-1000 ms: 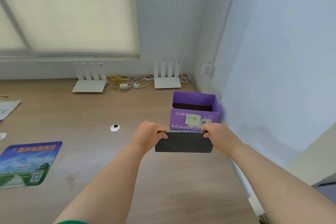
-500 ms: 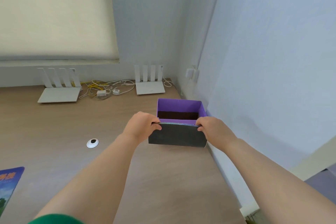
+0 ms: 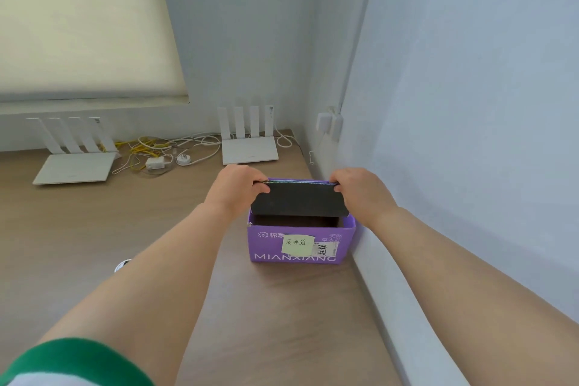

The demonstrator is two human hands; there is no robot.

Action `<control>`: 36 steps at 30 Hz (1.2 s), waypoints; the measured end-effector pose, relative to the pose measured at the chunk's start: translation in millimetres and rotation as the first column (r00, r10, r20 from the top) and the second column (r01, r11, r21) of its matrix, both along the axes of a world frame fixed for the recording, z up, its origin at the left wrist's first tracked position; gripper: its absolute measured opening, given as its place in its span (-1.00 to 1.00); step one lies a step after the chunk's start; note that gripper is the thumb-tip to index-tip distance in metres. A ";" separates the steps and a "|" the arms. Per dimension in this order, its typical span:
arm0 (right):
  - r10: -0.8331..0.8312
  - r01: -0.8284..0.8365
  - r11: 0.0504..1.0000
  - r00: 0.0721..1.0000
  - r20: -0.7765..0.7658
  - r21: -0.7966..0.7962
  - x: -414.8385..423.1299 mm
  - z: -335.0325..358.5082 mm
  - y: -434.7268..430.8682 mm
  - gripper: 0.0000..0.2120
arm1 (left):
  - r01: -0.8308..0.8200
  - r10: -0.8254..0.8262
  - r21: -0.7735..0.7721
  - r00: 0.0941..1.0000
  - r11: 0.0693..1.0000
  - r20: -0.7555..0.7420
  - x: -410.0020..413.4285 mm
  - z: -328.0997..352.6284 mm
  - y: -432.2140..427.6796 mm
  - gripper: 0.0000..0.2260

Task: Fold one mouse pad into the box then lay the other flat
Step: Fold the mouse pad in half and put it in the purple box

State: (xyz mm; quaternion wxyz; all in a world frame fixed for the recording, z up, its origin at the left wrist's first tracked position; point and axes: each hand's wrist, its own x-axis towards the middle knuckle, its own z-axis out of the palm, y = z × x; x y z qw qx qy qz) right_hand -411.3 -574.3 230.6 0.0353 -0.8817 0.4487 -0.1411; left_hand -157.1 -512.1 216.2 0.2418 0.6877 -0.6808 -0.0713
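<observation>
A folded mouse pad (image 3: 297, 199), its dark underside facing me, hangs over the open top of the purple box (image 3: 297, 247). My left hand (image 3: 235, 188) pinches its upper left corner and my right hand (image 3: 360, 189) pinches its upper right corner. The pad's lower edge is level with the box's front rim, and the box's dark inside shows just below it. The purple box stands on the wooden desk next to the right wall, with a yellow note on its front. The second mouse pad is out of view.
Two white routers (image 3: 75, 163) (image 3: 249, 147) stand at the back of the desk (image 3: 94, 229), with tangled white and yellow cables (image 3: 156, 150) between them. A small round white thing (image 3: 122, 265) peeks out beside my left forearm. The wall (image 3: 470, 135) runs close along the right.
Both hands carried the folded pad forward from in front of the box to over its opening. The view swung right, so the printed mouse pad at the left dropped out of sight.
</observation>
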 end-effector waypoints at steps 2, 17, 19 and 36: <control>-0.009 0.008 1.000 1.000 0.006 0.016 3.1 -9.7 -14.8 -0.86 | -0.028 0.028 0.017 1.000 0.999 -0.005 -1.3 -8.3 -15.1 -0.84; -0.054 0.057 0.993 0.998 -0.036 0.102 6.0 -90.6 -60.0 -0.81 | -0.118 0.121 0.175 0.993 0.977 -0.004 -9.2 -99.8 -63.2 -0.79; -0.066 0.069 0.991 0.997 -0.028 0.111 7.0 -94.3 -60.6 -0.81 | -0.112 0.116 0.187 0.993 0.976 -0.006 -8.3 -104.1 -63.9 -0.79; -0.118 0.110 0.990 0.989 0.089 0.086 3.1 -54.1 -7.8 -0.73 | -0.100 0.101 0.021 0.989 0.995 -0.111 -10.4 -70.2 1.4 -0.70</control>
